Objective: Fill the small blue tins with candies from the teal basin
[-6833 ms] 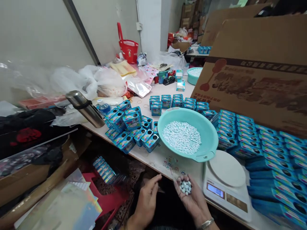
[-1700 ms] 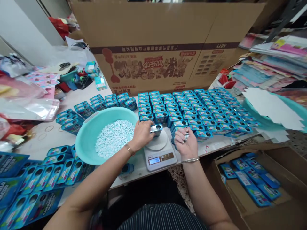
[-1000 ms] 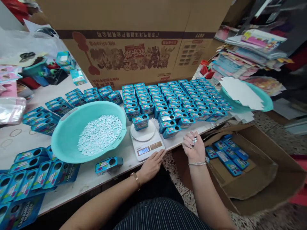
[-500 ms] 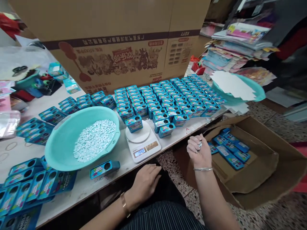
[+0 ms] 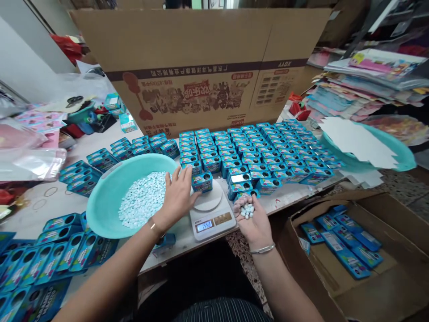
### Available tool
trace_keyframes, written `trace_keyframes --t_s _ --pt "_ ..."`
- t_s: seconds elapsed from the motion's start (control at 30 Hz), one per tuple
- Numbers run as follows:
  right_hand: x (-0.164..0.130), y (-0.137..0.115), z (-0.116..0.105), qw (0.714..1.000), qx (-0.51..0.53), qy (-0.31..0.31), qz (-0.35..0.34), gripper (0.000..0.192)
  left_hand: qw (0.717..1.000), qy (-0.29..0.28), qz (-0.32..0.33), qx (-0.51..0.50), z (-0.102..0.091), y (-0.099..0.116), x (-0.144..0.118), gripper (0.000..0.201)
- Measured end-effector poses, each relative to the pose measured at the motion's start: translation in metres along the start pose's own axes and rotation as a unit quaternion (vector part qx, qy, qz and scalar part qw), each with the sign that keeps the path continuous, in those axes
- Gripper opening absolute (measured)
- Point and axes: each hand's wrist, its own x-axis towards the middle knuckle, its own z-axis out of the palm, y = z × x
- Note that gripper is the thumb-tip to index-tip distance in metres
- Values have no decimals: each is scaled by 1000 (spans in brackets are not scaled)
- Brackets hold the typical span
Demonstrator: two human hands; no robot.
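**Tin on scale, candies in hand: filling station, part-way through**

- Scale (image 5: 212,214): white, at the counter's (image 5: 60,199) front edge; one blue tin (image 5: 202,181) stands on its platter, round opening up. Display lit, digits too small to trust.
- Left hand (image 5: 177,197): palm down, fingers spread and loose, fingertips touching the tin's left side, wrist over the basin (image 5: 110,203) rim. No closed grip.
- Right hand (image 5: 252,219): palm up, cupped around a small heap of pale candies (image 5: 247,210), just right of the scale.
- Basin: teal, holding a large pile of the same candies.
- Progress, judged: rows of open tins (image 5: 254,152) stand behind the scale; flat blue packs lie in the floor carton (image 5: 345,250). Much appears left.
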Motion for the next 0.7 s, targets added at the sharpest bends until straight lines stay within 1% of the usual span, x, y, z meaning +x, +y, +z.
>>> trace_keyframes --t_s 0.07,0.13,0.17,0.2,0.23,0.27,0.33,0.4,0.43,0.47,0.53,0.6,0.63,0.7 --pt "5 14 8 999 -18 37 -4 37 998 -56 5 10 10 -2 19 59" --pt "10 23 14 998 -29 56 -9 38 995 -98 3 -21 20 -5 29 43" --pt "12 26 17 998 -32 61 -11 38 993 -106 -5 -50 22 -6 31 37" --pt "15 28 19 997 -34 64 -13 38 991 -102 -15 -84 23 -7 31 34" --pt "17 29 22 997 -34 66 -18 37 989 -85 -22 -120 21 -7 30 33" --pt "19 30 24 997 -32 66 -24 37 986 -58 -23 -156 16 -7 28 33" --pt "24 32 30 997 -25 63 -31 37 977 -3 -3 -213 -1 -4 23 29" --pt "29 34 37 998 -18 57 -27 38 967 30 30 -251 -23 3 20 25" --pt "32 35 40 998 -17 56 -22 39 964 33 47 -259 -33 6 20 24" --pt "35 37 43 998 -15 57 -16 39 964 24 64 -257 -41 10 20 26" --pt "41 42 49 998 -6 55 -11 40 970 -23 99 -221 -49 16 21 33" --pt "47 46 54 999 6 40 -8 41 975 -83 115 -172 -50 19 23 43" --pt "49 48 55 999 11 31 -6 42 976 -102 115 -154 -50 19 24 47" --pt "53 51 56 1000 15 16 -1 43 978 -109 105 -144 -49 19 25 49"
